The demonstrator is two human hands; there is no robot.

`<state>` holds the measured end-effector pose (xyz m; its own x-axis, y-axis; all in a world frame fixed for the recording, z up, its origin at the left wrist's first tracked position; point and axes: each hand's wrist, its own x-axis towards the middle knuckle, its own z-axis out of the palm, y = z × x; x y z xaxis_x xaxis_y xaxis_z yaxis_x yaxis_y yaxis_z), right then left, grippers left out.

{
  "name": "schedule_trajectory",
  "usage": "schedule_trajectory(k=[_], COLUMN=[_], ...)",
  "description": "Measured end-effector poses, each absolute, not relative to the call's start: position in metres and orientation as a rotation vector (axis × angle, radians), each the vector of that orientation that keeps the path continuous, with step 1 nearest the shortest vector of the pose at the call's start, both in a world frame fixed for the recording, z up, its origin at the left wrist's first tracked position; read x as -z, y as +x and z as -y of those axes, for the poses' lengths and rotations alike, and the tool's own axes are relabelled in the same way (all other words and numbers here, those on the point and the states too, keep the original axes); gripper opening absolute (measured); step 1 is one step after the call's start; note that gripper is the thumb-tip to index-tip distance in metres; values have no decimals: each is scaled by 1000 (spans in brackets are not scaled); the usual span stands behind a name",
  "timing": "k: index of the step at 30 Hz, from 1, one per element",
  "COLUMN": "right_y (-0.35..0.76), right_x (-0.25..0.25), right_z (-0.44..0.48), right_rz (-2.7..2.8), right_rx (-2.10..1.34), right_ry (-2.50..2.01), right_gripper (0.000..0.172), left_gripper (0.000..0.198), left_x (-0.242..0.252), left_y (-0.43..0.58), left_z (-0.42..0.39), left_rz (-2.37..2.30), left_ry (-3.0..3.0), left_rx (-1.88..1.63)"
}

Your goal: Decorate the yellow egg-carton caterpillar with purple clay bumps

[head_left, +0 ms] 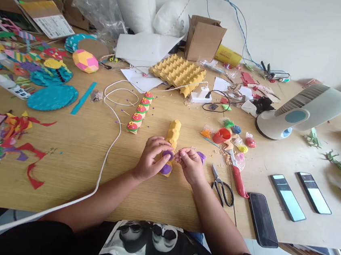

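Observation:
A strip cut from a yellow egg carton [174,132] lies in front of me, with its near bumps covered in purple clay [165,169]. My left hand [154,159] is curled round the strip's left side, thumb and fingers at a purple bump. At the right side, my right hand [189,164] is closed in a pinch; whatever sits between its fingertips is too small to name. More purple clay [200,158] shows partly behind that hand. Further off stands a finished-looking strip [139,113] with red and green bumps and small sticks beside it.
Scissors [223,186], a red-handled knife [239,181] and several phones [263,219] lie to the right. Bagged coloured clay [228,124] surrounds a red cup [221,135]. A white fan [294,112] stands behind. A white cable [106,157] crosses on the left, near paper scraps [21,128].

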<state>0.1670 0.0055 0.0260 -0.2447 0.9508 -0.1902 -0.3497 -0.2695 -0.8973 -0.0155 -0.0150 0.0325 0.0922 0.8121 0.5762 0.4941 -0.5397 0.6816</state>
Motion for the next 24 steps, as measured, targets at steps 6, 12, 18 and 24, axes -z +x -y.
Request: schedule_trajectory(k=[6,12,18,24], right_y=[168,163,162,164], right_x=[-22,-29,-32,-35], right_z=[-6,2,7,3], right_rz=[982,1184,1301,1267], right_rx=[-1663,-1525,-1518,-1691], right_ry=[-1038,-1050,-982,-957], right_gripper=[42,40,50,41], left_gripper=[17,22,9,9], left_x=[-31,-28,-28,-29], left_y=[-15,-14,-16,-17], left_z=[16,15,14,14], left_rz=[-1254,-1246,-1293,-1282], left_ry=[2126,2194,2161,2115], left_rx=[-1407,-1383,-1398,-1436])
